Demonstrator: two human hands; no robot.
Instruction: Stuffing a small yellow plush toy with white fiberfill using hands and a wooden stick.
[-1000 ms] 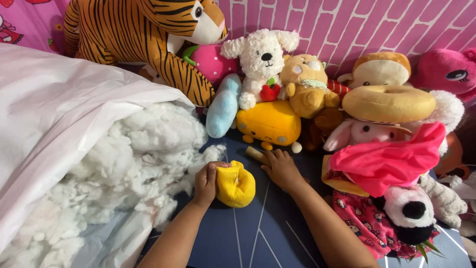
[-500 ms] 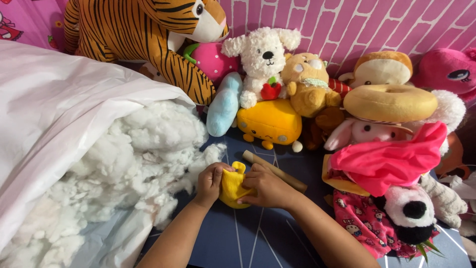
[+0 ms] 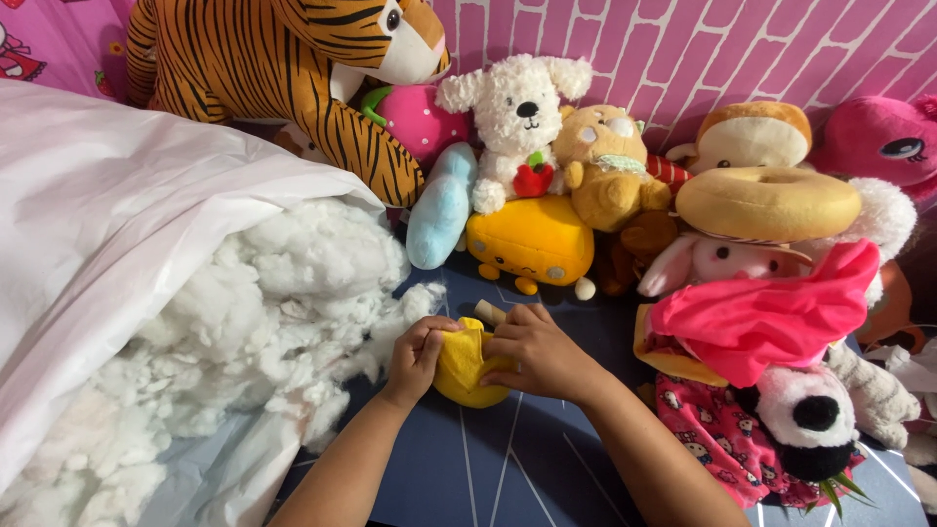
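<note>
Upright-ish — yellow plush (image 3: 461, 369), both hands (image 3: 532, 353) gripping.

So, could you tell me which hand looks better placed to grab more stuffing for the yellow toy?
Probably the left hand: it is on the stuffing side, while the right hand grips the yellow toy.

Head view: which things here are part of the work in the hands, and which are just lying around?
In hand:
- small yellow plush piece, gripped by left hand and right hand
- wooden stick, poking out behind it
- white stuffing spilling from the white bag

Lying about:
- tiger plush
- white dog plush
- yellow block plush
- doughnut cushion
- pink cloth
</note>
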